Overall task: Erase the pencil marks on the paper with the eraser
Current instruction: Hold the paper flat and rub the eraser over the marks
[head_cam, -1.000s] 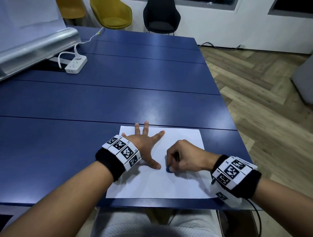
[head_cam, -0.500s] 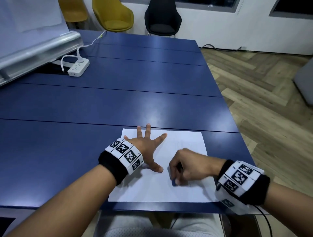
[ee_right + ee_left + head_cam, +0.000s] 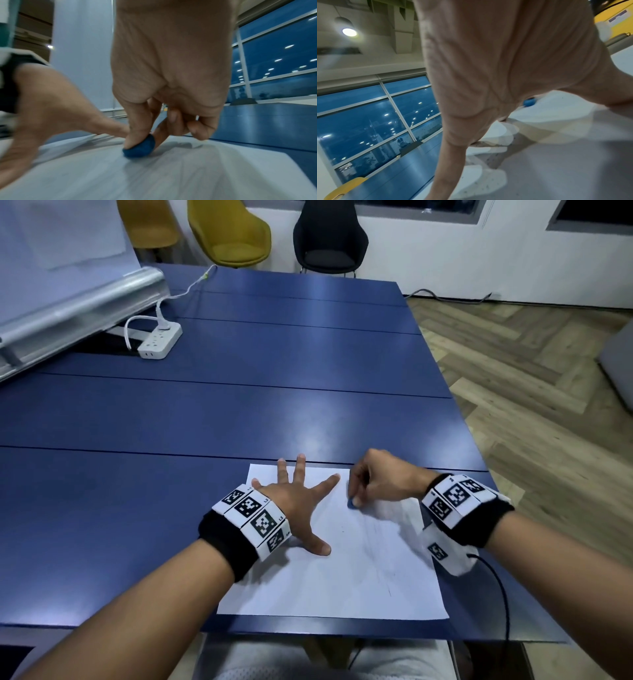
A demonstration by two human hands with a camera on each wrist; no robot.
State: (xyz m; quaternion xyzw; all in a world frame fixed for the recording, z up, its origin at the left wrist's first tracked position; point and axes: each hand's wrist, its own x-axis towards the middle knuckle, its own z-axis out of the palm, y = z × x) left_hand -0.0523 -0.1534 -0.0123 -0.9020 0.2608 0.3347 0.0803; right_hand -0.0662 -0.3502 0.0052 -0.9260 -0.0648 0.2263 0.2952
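Observation:
A white sheet of paper [image 3: 329, 583] lies at the near edge of the blue table [image 3: 239, 412], with faint pencil marks [image 3: 380, 559] on its right half. My left hand [image 3: 298, 498] lies flat on the sheet's left part, fingers spread [image 3: 488, 67]. My right hand [image 3: 380, 481] pinches a small blue eraser [image 3: 351, 503] between thumb and fingers and presses it on the paper near the far edge, just right of the left index finger. The right wrist view shows the eraser [image 3: 139, 148] under the thumb tip, touching the paper [image 3: 171, 175]. The left wrist view catches the eraser [image 3: 529, 102] beyond the palm.
A white power strip [image 3: 160, 341] with a cable sits far left on the table, beside a metal whiteboard rail [image 3: 78, 306]. Yellow chairs [image 3: 229, 234] and a black chair [image 3: 329, 237] stand beyond the far end. Wooden floor [image 3: 531, 392] lies to the right.
My right hand has slid the eraser from the near middle of the sheet up toward the far edge. The left hand stays flat on the paper.

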